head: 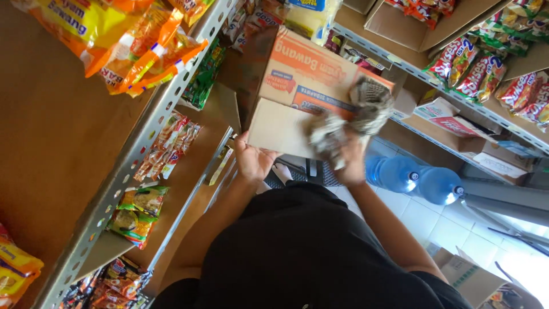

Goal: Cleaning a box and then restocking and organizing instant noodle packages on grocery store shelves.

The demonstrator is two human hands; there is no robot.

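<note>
From the head camera I look down past a black shirt at my two hands on a cardboard box (311,86) held in the aisle between two racks. The box is tan with orange panels and a blue-and-red label patch on its side; one plain flap (277,127) hangs toward me. My left hand (254,159) is under that flap's lower edge, fingers curled up against the cardboard and gripping it. My right hand (350,163) is closed around a crumpled grey-and-white cloth (354,117), which is pressed against the box's right side and covers part of the orange printing.

On the left, a grey perforated metal shelf (143,143) carries orange and yellow snack bags (123,40) at the top, small red-and-white packets (171,146) lower down, and green-and-yellow packets (137,212) below those. On the right rack, red, white and green sachets (472,68) lie in open cartons, with a white-and-red box (443,114) just beneath them. Two blue water bottles (412,177) lie on the white tiled floor beside my right arm, and another open carton (469,277) stands at the lower right corner.
</note>
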